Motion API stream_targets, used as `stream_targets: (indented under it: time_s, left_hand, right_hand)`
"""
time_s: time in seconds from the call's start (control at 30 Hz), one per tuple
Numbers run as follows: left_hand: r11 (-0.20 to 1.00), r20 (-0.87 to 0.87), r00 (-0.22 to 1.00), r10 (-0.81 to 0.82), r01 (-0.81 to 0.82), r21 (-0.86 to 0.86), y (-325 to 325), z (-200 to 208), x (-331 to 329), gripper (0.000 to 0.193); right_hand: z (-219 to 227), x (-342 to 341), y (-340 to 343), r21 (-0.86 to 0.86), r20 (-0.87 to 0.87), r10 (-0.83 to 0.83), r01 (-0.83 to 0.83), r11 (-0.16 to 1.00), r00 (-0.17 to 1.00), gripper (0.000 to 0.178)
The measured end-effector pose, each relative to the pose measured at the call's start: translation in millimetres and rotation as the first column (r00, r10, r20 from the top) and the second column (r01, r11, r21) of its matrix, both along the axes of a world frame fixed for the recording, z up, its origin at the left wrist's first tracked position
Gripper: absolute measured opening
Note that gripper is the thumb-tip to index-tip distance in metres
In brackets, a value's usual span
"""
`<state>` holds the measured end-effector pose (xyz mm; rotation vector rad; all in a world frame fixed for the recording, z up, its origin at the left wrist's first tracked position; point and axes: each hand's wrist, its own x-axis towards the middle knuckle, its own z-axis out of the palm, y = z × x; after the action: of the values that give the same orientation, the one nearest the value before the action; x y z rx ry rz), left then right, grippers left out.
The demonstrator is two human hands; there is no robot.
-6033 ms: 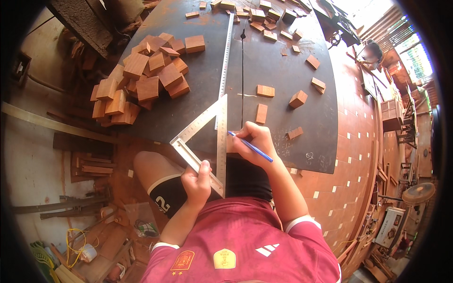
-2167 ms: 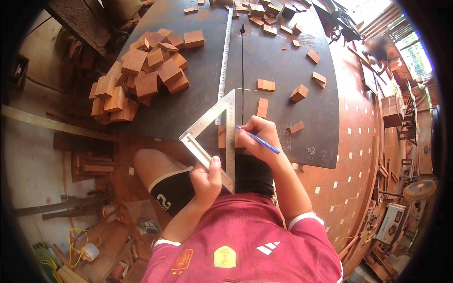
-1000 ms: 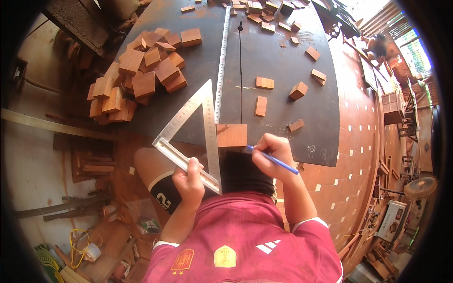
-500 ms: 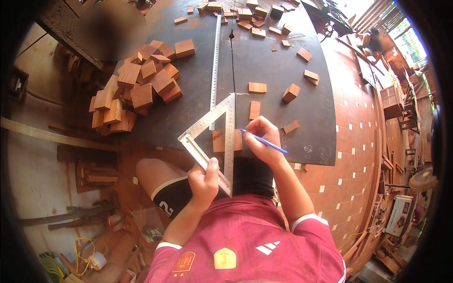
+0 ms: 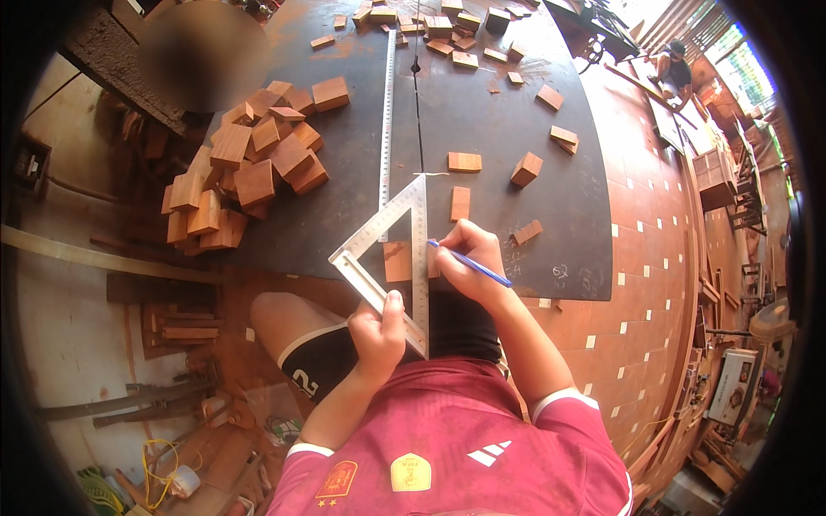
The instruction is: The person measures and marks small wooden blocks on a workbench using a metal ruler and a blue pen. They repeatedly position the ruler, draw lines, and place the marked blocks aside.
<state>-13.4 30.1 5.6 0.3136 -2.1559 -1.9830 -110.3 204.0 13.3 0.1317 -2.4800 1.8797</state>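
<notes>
My left hand (image 5: 379,335) grips the thick edge of a silver triangular set square (image 5: 372,228) marked with a scale. One long side of the square lies across a reddish wooden block (image 5: 397,261) at the table's near edge. In my right hand (image 5: 469,258) is a blue pen (image 5: 483,270), its tip against the square's straight edge, over the block. My fingers hide part of the block's right end. Just beyond the square, a long steel ruler (image 5: 387,129) lies lengthwise on the dark table (image 5: 344,172).
A heap of wooden blocks (image 5: 254,183) stands at the left of the table. Single blocks (image 5: 465,162) lie to the right, and several more (image 5: 439,27) are at the far end. A tiled floor (image 5: 628,258) runs along the right, where another person (image 5: 674,70) sits far off.
The pen and my right hand have moved slightly toward me along the square's edge. My left hand still holds the square. The whole view has shifted a little.
</notes>
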Motion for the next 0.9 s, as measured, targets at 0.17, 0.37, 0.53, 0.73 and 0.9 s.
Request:
stream_targets:
  time_s: [0.17, 0.37, 0.53, 0.73, 0.9]
  left_hand:
    - [1.000, 0.013, 1.000, 0.005, -0.005, 0.016, 4.5, 1.2, 1.5, 0.029]
    - [0.999, -0.019, 0.999, 0.032, -0.032, -0.015, 7.3, -3.8, 3.3, 0.023]
    - [0.998, -0.032, 0.999, 0.042, -0.043, -0.049, 9.7, -4.2, 4.3, 0.024]
    - [0.999, 0.012, 0.999, 0.034, -0.034, -0.025, 8.9, -3.2, 5.7, 0.029]
    - [0.999, 0.020, 0.999, 0.030, -0.029, -0.025, 8.4, -3.8, 6.3, 0.027]
  right_hand:
    - [-3.4, -2.1, -1.1, 0.004, -0.050, -0.012, 0.013, 1.000, 0.999, 0.016]
    - [-2.8, -1.0, -1.7, 0.009, -0.053, 0.013, -0.013, 1.000, 0.999, 0.015]
    - [-16.0, -1.2, -0.6, -0.062, -0.023, 0.009, -0.011, 0.998, 1.000, 0.015]
    - [-12.2, -1.9, 3.6, -0.021, -0.051, 0.037, -0.038, 0.999, 0.998, 0.013]
    - [-2.5, -1.4, 1.3, -0.046, -0.014, 0.012, -0.012, 0.999, 1.000, 0.018]
